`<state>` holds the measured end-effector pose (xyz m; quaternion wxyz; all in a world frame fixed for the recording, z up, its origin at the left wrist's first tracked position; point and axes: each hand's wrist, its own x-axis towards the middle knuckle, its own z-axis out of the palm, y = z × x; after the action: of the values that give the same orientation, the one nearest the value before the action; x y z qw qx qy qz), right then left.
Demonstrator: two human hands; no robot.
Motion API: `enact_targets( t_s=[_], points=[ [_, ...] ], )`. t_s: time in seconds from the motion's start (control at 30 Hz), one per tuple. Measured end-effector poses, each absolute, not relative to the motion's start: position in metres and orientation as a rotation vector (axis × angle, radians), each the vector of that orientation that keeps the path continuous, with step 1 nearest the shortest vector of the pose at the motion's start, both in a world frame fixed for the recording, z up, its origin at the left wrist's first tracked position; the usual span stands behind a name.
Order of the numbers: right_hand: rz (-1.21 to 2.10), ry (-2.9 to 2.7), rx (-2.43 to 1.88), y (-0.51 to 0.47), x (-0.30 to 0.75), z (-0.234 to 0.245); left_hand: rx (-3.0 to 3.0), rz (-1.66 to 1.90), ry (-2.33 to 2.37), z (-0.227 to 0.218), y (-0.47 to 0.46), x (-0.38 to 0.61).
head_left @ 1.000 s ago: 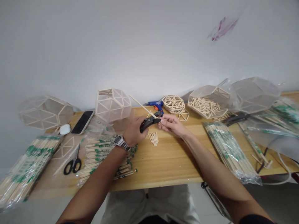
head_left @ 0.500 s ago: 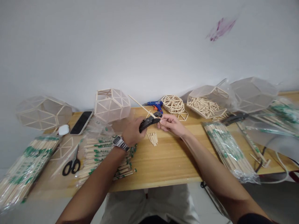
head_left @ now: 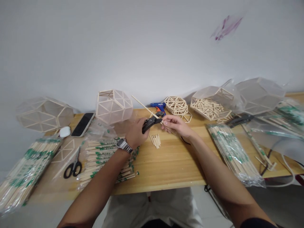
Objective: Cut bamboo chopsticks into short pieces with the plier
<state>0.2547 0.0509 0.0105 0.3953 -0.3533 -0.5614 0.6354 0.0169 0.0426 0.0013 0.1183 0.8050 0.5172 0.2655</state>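
My left hand (head_left: 137,132), with a metal watch (head_left: 124,145) on its wrist, is closed around the handles of a black hand cutter (head_left: 149,123). The cutter's jaws are apart, pointing right. A long thin wooden chopstick (head_left: 142,104) lies slantwise across the jaws, its far end up and to the left. Fingers and thumb of my right hand (head_left: 175,125) pinch the chopstick's near end, right beside the jaws; they hide part of it. Just below the cutter, a small group of short cut sticks (head_left: 155,141) lies on the wooden table (head_left: 166,167).
Behind my hands are a blue glue gun (head_left: 157,105) and stacked stick frames (head_left: 176,105). A faceted bowl (head_left: 210,107) of short sticks stands right of them. Wrapped chopsticks (head_left: 102,161), scissors (head_left: 73,167) and a phone (head_left: 83,124) lie left; a chopstick pack (head_left: 234,152) lies right.
The cutter's jaws have opened wider around the chopstick. My right hand has shifted slightly to the right, and the chopstick has moved slightly with it.
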Motion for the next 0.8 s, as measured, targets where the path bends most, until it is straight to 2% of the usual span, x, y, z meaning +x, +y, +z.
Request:
enact_targets(
  t_s=[0.13,0.3,0.4,0.57,0.67,0.8],
  points=[
    [1.558,-1.405,-1.006,0.054,0.258,0.007,2.281,0.902,1.597,0.003,0.048,0.011],
    [1.077,-1.756,-1.265,0.060,0.255,-0.007,2.245,0.957,1.613,0.003,0.051,0.006],
    [0.833,-1.946,-1.362,0.062,0.252,-0.016,2.247,0.906,1.614,0.003,0.049,0.008],
    [0.643,-2.035,-1.372,0.062,0.251,-0.022,2.277,0.666,1.667,0.007,0.047,0.013],
    [0.729,-1.918,-1.301,0.060,0.250,-0.018,2.291,0.552,1.674,0.009,0.047,0.013],
    [1.165,-1.648,-1.038,0.057,0.247,-0.012,2.294,0.489,1.637,0.010,0.046,0.014]
  ],
)
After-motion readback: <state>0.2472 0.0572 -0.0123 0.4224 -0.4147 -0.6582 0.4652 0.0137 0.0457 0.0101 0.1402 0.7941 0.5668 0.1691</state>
